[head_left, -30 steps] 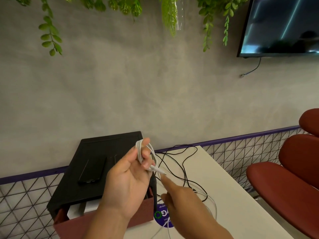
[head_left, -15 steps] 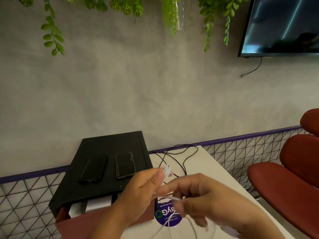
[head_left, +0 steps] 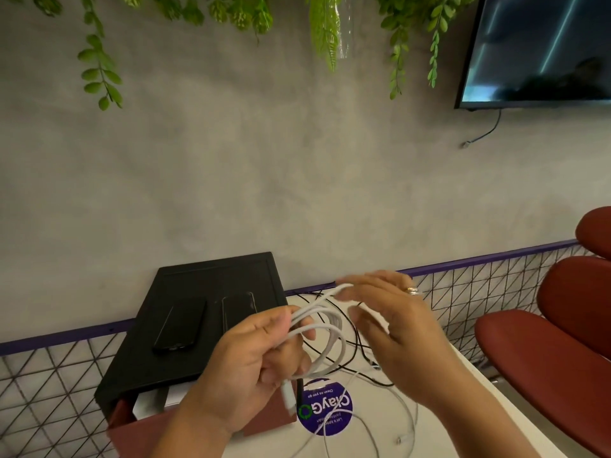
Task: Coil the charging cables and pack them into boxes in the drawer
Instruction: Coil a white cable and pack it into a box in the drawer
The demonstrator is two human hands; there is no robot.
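A white charging cable (head_left: 325,328) forms loose loops in the air above the table. My left hand (head_left: 254,365) pinches the loops together, with the cable's plug hanging below its fingers. My right hand (head_left: 393,332) pinches the cable's far strand with its fingertips and holds it up to the right of the coil. Below my left hand a dark red drawer (head_left: 142,431) stands pulled out of a black cabinet (head_left: 201,279), with white boxes (head_left: 148,404) inside it. Black cables (head_left: 355,338) and more white cable (head_left: 390,421) lie loose on the white table (head_left: 469,404).
Two dark phones (head_left: 183,323) lie on top of the black cabinet. A round purple sticker (head_left: 325,411) sits on the table by the drawer. A wire mesh rail (head_left: 479,289) runs behind the table. Red chairs (head_left: 549,358) stand at the right.
The tight coil round my left fingers has become wider, looser loops. My right hand rose from below the coil to its upper right, drawing a strand of white cable with it.
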